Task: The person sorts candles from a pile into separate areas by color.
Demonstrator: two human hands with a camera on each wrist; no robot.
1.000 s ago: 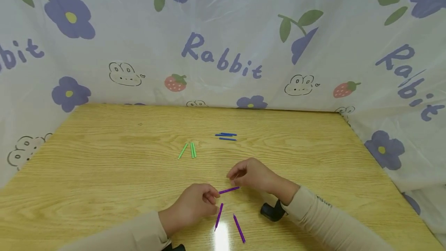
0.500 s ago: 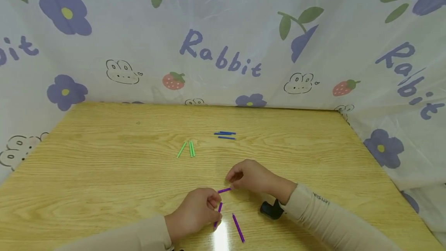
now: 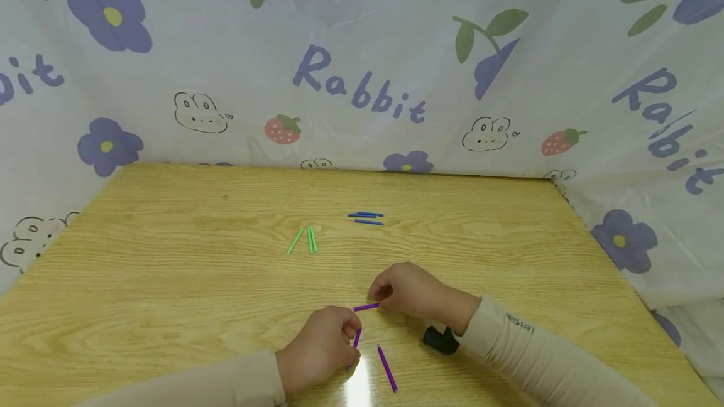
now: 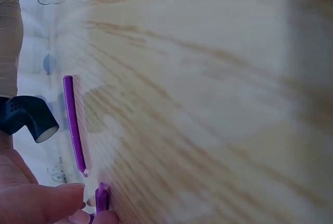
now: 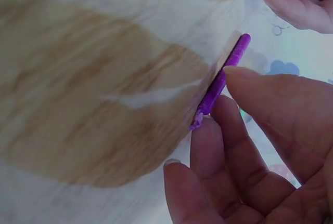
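On the near part of the wood-grain surface (image 3: 198, 269), two hands work on slim round purple sticks, waxy-looking, material not certain. Left hand (image 3: 318, 345) holds the left purple stick (image 3: 357, 338), grip nearly closed, thumb at the near end and fingers at the far end; probably held this way to steady its slant. Right hand (image 3: 414, 291) pinches the far purple stick (image 3: 364, 308) by its right part, grip narrowed to the stick's thickness, thumb on the side, a fingertip by the ragged end. Fingertips only, likely because such thin, low sticks leave little to grasp; left part stays uncovered, pointing toward left hand. Hands come from opposite sides, which presumably avoids a clash. Loose purple stick (image 3: 387, 368) lies near, right of left hand, slanted, untouched. Farther off: three thin green sticks (image 3: 310, 240) left, three thin blue sticks (image 3: 369, 222) beyond, both sets seemingly grouped by colour, well apart from both hands.
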